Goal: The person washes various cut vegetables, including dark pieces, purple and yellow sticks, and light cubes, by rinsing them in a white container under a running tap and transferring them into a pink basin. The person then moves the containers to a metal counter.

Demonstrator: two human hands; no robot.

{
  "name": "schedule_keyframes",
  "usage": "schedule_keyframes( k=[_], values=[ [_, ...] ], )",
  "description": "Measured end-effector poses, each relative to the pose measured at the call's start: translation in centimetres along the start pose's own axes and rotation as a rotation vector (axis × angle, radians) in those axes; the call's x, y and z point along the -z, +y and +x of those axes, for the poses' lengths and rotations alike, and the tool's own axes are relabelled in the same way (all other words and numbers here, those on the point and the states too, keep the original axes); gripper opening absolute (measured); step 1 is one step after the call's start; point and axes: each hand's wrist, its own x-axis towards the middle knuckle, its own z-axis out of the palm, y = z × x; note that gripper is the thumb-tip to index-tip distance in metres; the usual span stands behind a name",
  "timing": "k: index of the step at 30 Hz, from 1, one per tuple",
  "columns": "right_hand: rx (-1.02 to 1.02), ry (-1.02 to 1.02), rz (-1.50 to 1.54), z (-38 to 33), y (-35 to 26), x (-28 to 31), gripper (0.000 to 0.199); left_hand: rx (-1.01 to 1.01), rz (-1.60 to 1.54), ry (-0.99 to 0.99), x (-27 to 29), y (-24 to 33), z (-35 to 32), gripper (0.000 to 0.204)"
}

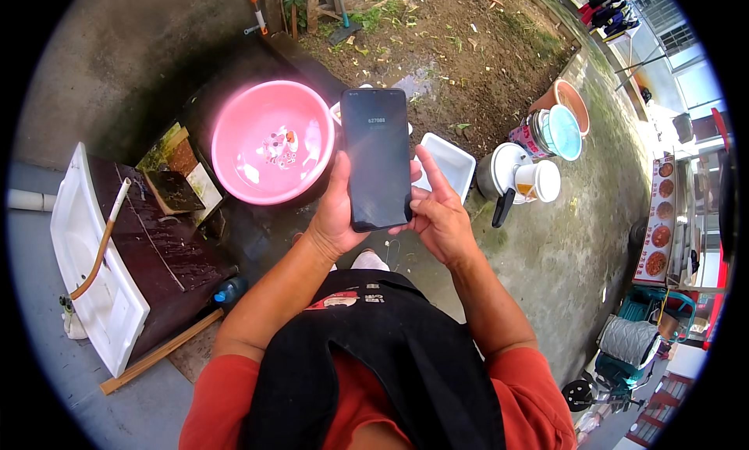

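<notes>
A black smartphone (pixel 378 165) is held upright in front of me, its dark screen showing a little small text near the top. My left hand (pixel 335 204) grips its left edge, thumb along the side. At the lower right edge, my right hand (pixel 439 216) holds it too, with the index finger stretched upward off the phone and the thumb near the corner. Beyond the phone to the left stands a pink basin (pixel 234 149) with a printed pattern on its bottom. A white rectangular tub (pixel 449 165) lies behind my right hand, partly hidden by it.
At left is a white sink (pixel 101 270) with a brown hose (pixel 101 255). Right of the tub stand a pot with a black handle (pixel 503 204), a white bucket (pixel 546 181) and a light-blue basin (pixel 563 131). Bare soil (pixel 499 60) lies ahead; a teal cart (pixel 624 364) stands far right.
</notes>
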Motion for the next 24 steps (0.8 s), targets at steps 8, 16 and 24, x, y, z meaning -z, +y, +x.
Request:
schedule_keyframes(
  k=[8, 16, 24],
  values=[
    [-0.037, 0.032, -0.184, -1.6, -1.0, 1.4, 0.062, -0.174, 0.273, -0.055, -3.2, 3.1, -2.2, 0.093],
    [-0.141, 0.227, -0.205, -3.8, 1.1, 5.3, 0.037, -0.95, 1.058, -0.502, -14.8, 10.0, -11.5, 0.091],
    [0.48, 0.119, -0.377, -1.7, -8.3, 1.7, 0.012, -1.653, 1.19, -0.574, -18.7, 10.2, -13.7, 0.044]
  ],
)
